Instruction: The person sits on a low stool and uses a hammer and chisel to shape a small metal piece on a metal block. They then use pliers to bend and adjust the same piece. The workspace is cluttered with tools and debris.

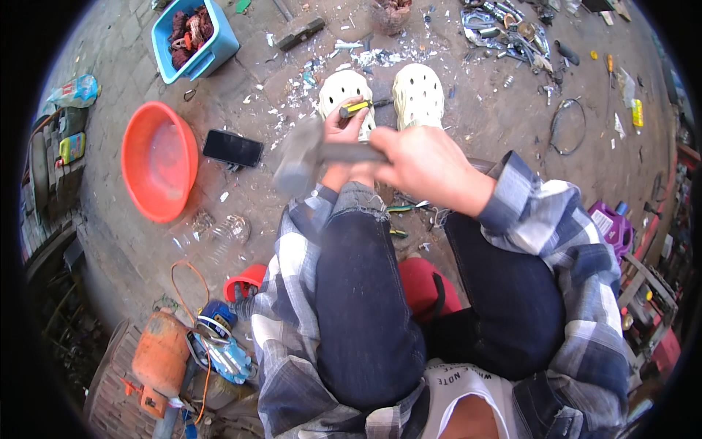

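Note:
My right hand (425, 165) is wrapped round the handle of a hammer (298, 162), whose grey head is smeared by motion. The hammer hangs in the air to the left of that fist, over my left wrist. Beyond it, my left hand (345, 126) is closed round a screwdriver (354, 110) with a yellow and black handle. Its dark shaft points right, between the toes of my cream clogs (418, 94). What the tip touches, if anything, I cannot make out.
White scraps litter the ground past my feet. To the left are a red basin (159, 162), a black phone (232, 148) and a blue tub (197, 40) of dark reddish material. Metal parts (508, 33) lie far right. An orange gas cylinder (159, 355) is near left.

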A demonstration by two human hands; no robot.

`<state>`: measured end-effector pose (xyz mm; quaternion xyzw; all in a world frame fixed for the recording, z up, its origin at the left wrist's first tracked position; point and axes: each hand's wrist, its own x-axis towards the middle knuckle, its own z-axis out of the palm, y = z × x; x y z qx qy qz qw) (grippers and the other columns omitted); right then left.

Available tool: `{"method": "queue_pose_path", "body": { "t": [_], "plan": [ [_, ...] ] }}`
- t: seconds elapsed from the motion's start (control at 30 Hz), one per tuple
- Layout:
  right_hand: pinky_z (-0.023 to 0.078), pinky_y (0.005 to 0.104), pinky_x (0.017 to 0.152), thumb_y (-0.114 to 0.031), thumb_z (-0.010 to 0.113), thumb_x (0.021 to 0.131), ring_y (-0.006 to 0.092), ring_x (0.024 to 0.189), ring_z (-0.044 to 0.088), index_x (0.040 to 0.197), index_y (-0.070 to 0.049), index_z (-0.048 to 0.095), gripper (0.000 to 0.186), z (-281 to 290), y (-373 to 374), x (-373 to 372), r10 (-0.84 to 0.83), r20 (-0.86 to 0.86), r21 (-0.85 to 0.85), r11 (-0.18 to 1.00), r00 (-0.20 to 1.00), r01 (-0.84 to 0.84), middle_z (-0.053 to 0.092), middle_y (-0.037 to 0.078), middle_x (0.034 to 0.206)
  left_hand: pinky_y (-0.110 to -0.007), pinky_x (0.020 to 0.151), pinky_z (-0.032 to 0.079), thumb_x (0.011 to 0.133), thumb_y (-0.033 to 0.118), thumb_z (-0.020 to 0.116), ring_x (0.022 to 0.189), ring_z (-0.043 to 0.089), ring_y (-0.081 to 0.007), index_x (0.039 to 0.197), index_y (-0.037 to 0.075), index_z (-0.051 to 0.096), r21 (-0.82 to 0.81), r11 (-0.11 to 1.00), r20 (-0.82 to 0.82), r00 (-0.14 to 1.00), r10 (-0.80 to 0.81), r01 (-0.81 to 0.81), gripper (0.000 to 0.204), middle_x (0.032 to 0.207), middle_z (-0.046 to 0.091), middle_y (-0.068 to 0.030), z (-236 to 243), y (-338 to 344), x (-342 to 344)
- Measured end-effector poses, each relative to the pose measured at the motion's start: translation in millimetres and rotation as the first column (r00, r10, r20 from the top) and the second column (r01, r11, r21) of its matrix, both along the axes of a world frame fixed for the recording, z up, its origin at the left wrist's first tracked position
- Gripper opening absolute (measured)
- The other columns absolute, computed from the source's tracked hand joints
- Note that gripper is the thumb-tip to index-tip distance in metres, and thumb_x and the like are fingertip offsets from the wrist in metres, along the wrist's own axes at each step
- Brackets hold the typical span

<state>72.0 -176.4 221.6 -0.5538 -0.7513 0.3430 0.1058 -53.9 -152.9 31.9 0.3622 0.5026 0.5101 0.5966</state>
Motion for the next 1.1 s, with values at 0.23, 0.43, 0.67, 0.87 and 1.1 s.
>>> {"method": "queue_pose_path", "body": {
  "t": [0.23, 0.43, 0.67, 0.87, 1.1],
  "plan": [
    [0.049, 0.0452, 0.057, -0.045, 0.062, 0.084, 0.0376, 0.064, 0.062, 0.086, -0.003, 0.057, 0.042, -1.2, -5.3, 3.9, 0.031, 0.047, 0.041, 0.999, 0.998, -0.033, 0.061, 0.018, 0.064, -0.024, 0.086, 0.048, 0.086, -0.006, 0.061, 0.098, 0.06, -0.0126, 0.113, -0.001, 0.062, -0.019, 0.998, -0.049, 0.997, -0.062, 0.061, 0.028, 0.105, 0.066, -0.0063, -2.4, -7.6, -1.7],
    [0.05, 0.0449, 0.054, -0.047, 0.058, 0.086, 0.0336, 0.066, 0.066, 0.115, -0.002, 0.049, 0.055, 4.3, -1.2, -1.6, 0.202, -0.021, -0.013, 0.979, 0.979, -0.202, 0.066, 0.015, 0.086, -0.024, 0.084, 0.049, 0.086, -0.004, 0.063, 0.095, 0.061, -0.0116, 0.11, -0.001, 0.062, 0.079, 0.997, -0.112, 0.994, -0.009, 0.018, 0.024, 0.104, 0.067, -0.0074, -3.7, -9.6, -5.7],
    [0.046, 0.0462, 0.057, -0.043, 0.065, 0.083, 0.0377, 0.064, 0.059, 0.079, -0.003, 0.055, 0.041, -12.9, -8.3, 20.0, 0.029, 0.011, -0.044, 0.999, 1.0, -0.029, 0.057, 0.018, 0.062, -0.028, 0.091, 0.047, 0.088, -0.003, 0.059, 0.099, 0.06, -0.015, 0.11, 0.001, 0.057, 0.12, 0.987, -0.16, 0.983, -0.085, 0.105, 0.023, 0.109, 0.063, -0.0092, -13.0, -9.0, -6.2],
    [0.05, 0.0447, 0.061, -0.047, 0.061, 0.084, 0.0354, 0.066, 0.064, 0.079, -0.002, 0.059, 0.045, -8.0, -6.0, 18.3, 0.078, 0.033, -0.076, 0.994, 0.996, -0.076, 0.064, 0.016, 0.068, -0.029, 0.093, 0.047, 0.089, -0.003, 0.058, 0.103, 0.059, -0.0171, 0.112, 0.001, 0.055, 0.11, 0.982, -0.132, 0.982, -0.137, 0.152, 0.023, 0.113, 0.061, -0.0107, -1.6, -9.7, -3.4],
    [0.051, 0.043, 0.06, -0.048, 0.06, 0.084, 0.0333, 0.068, 0.065, 0.089, -0.003, 0.061, 0.045, -2.2, -5.1, 16.6, 0.123, 0.043, -0.105, 0.987, 0.992, -0.118, 0.065, 0.015, 0.071, -0.03, 0.096, 0.046, 0.09, -0.004, 0.056, 0.107, 0.058, -0.0184, 0.112, 0.0, 0.055, 0.155, 0.973, -0.048, 0.985, -0.164, 0.169, 0.023, 0.114, 0.061, -0.0122, -3.8, -10.9, -7.1]
  ]
}}
